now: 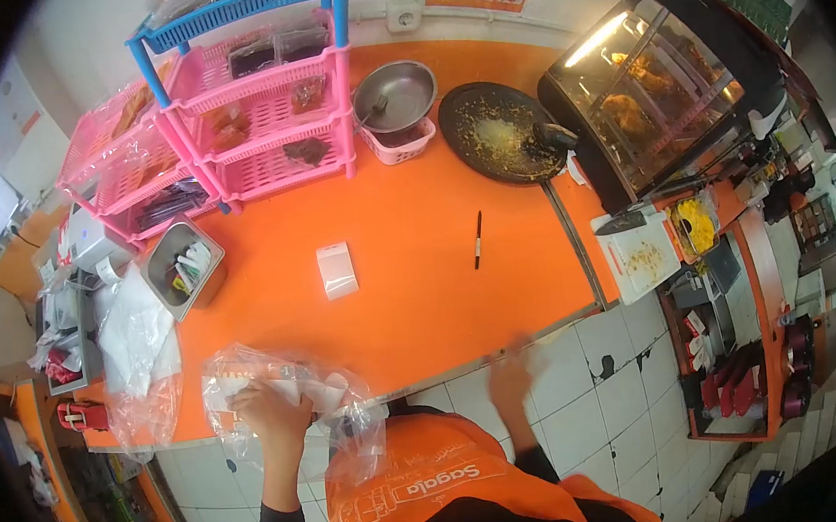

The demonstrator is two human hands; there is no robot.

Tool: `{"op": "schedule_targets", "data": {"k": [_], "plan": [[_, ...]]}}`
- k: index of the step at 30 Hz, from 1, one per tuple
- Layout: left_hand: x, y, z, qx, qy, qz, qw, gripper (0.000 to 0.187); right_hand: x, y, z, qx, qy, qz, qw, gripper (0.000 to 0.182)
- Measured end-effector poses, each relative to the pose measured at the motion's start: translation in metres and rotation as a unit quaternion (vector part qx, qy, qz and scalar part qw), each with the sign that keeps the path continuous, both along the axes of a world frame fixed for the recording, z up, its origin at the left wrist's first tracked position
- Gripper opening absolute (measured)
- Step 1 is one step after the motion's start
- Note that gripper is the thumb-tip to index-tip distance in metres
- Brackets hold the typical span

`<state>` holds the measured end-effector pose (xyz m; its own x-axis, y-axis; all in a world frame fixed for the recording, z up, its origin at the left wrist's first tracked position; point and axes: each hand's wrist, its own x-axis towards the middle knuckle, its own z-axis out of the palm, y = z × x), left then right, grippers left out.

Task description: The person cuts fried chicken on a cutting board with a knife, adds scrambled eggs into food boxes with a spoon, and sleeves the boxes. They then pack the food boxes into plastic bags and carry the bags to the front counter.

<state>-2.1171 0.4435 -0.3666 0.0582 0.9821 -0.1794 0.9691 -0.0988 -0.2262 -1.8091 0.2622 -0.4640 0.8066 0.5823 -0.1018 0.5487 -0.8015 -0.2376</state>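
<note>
One hand (270, 405) in plastic bag (338, 422)

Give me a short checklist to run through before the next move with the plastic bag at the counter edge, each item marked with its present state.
1. Left hand has hold of the clear plastic bag: ok, its fingers rest on the bag at the near counter edge.
2. Something white lies in the bag: ok, though what it is cannot be told.
3. Right hand free: ok, nothing seen in it, but it is blurred.
4. Bag mouth open: cannot tell, the plastic is crumpled.
5. Orange counter beyond the bag: ok, only the white box and the pen lie there, apart from the bag.
</note>
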Motion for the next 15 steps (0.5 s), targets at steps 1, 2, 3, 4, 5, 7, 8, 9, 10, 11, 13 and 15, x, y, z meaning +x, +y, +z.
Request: {"op": "schedule_targets", "data": {"k": [1,2,3,4,5,7,8,9,10,11,13,15], "plan": [[0.000,0.000,-0.002,0.016,0.020,0.003,1.000,0.081,0.014,-0.035,-0.020,-0.114,-0.087,-0.063,0.988,0.071],[0.001,0.001,0.001,0.016,0.019,0.010,1.000,0.081,0.020,-0.066,-0.021,-0.164,-0.114,-0.116,0.973,0.064],[0.004,0.001,0.007,-0.024,0.020,0.022,0.999,0.086,0.028,-0.085,-0.012,-0.213,-0.141,-0.165,0.953,0.057],[0.005,0.001,0.012,-0.063,0.022,0.034,0.997,0.092,0.044,-0.095,-0.003,-0.214,-0.141,-0.155,0.954,0.057],[0.006,0.001,0.013,-0.064,0.025,0.044,0.997,0.092,0.058,-0.100,0.012,-0.122,-0.027,-0.119,0.985,0.050],[0.006,0.001,0.013,-0.055,0.035,0.032,0.997,0.093,0.057,-0.071,0.043,0.008,0.136,-0.048,0.989,0.038],[0.006,0.002,0.010,-0.065,0.051,0.033,0.996,0.093,0.046,-0.033,0.056,0.046,0.181,-0.019,0.982,0.033],[0.006,0.002,0.011,-0.066,0.052,0.040,0.996,0.093,0.034,-0.002,0.056,0.055,0.154,0.100,0.981,0.038],[0.007,0.001,0.012,-0.066,0.060,0.043,0.995,0.093,0.019,0.020,0.050,0.063,0.125,0.215,0.966,0.043],[0.008,0.001,0.013,-0.064,0.068,0.043,0.995,0.093,0.001,0.037,0.033,0.117,0.070,0.319,0.938,0.048],[0.008,0.002,0.018,-0.080,0.067,0.045,0.994,0.092,-0.004,0.050,0.006,0.172,0.009,0.417,0.892,0.054],[0.007,-0.001,0.017,-0.080,0.067,0.045,0.994,0.091,0.000,0.029,-0.010,0.072,0.001,0.405,0.911,0.064]]}}
